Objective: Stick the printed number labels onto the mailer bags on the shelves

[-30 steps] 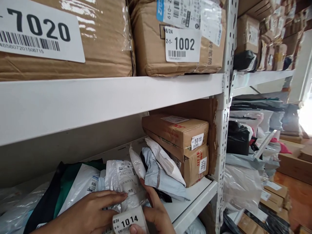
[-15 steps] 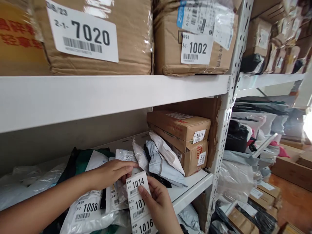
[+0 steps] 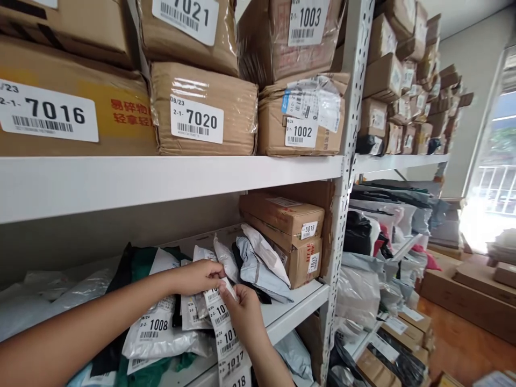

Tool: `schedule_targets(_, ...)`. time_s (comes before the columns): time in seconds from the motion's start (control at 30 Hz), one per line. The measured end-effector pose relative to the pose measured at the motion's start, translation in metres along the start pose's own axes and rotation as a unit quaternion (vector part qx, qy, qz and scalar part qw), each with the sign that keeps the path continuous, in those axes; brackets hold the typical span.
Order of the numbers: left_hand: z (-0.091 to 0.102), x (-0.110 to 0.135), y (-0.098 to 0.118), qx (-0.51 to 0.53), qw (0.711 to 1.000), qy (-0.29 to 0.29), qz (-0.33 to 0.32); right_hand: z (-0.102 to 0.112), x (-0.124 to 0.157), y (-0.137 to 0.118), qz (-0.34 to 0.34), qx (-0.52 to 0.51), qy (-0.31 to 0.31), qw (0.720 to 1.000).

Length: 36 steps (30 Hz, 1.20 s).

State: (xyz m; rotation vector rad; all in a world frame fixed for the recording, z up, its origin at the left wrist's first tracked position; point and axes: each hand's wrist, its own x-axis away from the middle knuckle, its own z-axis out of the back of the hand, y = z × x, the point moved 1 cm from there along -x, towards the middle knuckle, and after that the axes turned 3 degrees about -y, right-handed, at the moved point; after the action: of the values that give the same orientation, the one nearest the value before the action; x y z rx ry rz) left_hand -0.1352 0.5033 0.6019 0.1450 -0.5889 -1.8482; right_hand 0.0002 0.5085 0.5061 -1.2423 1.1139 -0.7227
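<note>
A long strip of printed barcode labels (image 3: 229, 344) hangs down in front of the lower shelf. My right hand (image 3: 243, 309) grips it near the top, thumb across its face. My left hand (image 3: 203, 277) reaches in from the left, its fingers closed in a pinch at the strip's top end, right by the right thumb. Behind the hands lie bagged parcels: a white bag labelled 1008 (image 3: 155, 325), a small white pouch (image 3: 226, 259) and a grey-blue bag (image 3: 262, 271). My left hand partly covers the bags behind it.
Two stacked cartons (image 3: 282, 215) stand at the lower shelf's right end. Above runs a white shelf beam (image 3: 169, 183) carrying labelled boxes such as 7020 (image 3: 203, 99). A perforated upright post (image 3: 341, 231) divides this rack from another full of parcels. Flat cartons (image 3: 463, 285) lie on the floor.
The view has pulled back and tilted up, showing more upper boxes. My left fingers have closed at the strip's top beside my right thumb. More of the strip's lower labels show.
</note>
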Motion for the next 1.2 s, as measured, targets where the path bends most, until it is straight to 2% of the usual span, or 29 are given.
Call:
schedule_targets(0.07,-0.006,0.002,-0.001,-0.055,0.998,0.041,0.012,0.0,0.002,-0.001,-0.003,-0.004,-0.01,1.0)
schedule_targets(0.13,-0.012,0.003,0.002,-0.133,0.987,0.083,0.029,0.001,0.004,0.001,-0.027,-0.041,-0.056,0.997)
schedule_targets(0.2,-0.019,0.003,0.008,-0.201,0.974,0.099,0.044,0.001,0.007,0.003,-0.05,-0.073,-0.087,0.992)
schedule_targets(0.33,-0.029,0.0,0.016,-0.252,0.962,0.085,0.056,0.0,0.011,0.0,-0.057,-0.075,-0.033,0.995)
schedule_targets(0.47,-0.033,-0.002,0.018,-0.268,0.956,0.093,0.071,0.005,0.025,-0.004,-0.042,-0.061,-0.009,0.997)
schedule_targets(0.53,-0.033,-0.001,0.019,-0.271,0.953,0.097,0.091,0.014,0.036,0.003,-0.058,-0.065,-0.009,0.996)
schedule_targets(0.63,-0.031,0.004,0.02,-0.276,0.95,0.102,0.105,0.034,0.055,0.017,-0.112,-0.118,-0.073,0.984)
schedule_targets(0.7,-0.029,0.007,0.021,-0.29,0.94,0.142,0.107,0.05,0.065,0.021,-0.131,-0.153,-0.099,0.974)
schedule_targets(0.77,-0.026,0.009,0.021,-0.312,0.92,0.215,0.103,0.064,0.072,0.018,-0.123,-0.171,-0.095,0.973)
schedule_targets(0.83,-0.021,0.008,0.02,-0.324,0.91,0.254,0.056,0.072,0.074,0.009,-0.094,-0.183,-0.093,0.974)
schedule_targets(0.87,-0.019,0.006,0.019,-0.32,0.917,0.238,0.012,0.073,0.074,0.004,-0.077,-0.19,-0.094,0.974)
schedule_targets(0.93,-0.01,0.002,0.016,-0.28,0.944,0.156,-0.076,0.071,0.071,-0.005,-0.042,-0.21,-0.098,0.972)
schedule_targets(1.0,0.002,-0.001,0.012,-0.22,0.964,0.078,-0.124,0.062,0.064,-0.012,-0.018,-0.235,-0.109,0.966)
schedule_targets(1.1,0.019,-0.003,0.008,-0.202,0.964,0.045,-0.167,0.039,0.047,-0.011,-0.021,-0.274,-0.117,0.954)
schedule_targets(1.2,0.021,-0.005,0.007,-0.257,0.946,0.042,-0.193,0.016,0.023,0.002,-0.03,-0.305,-0.066,0.95)
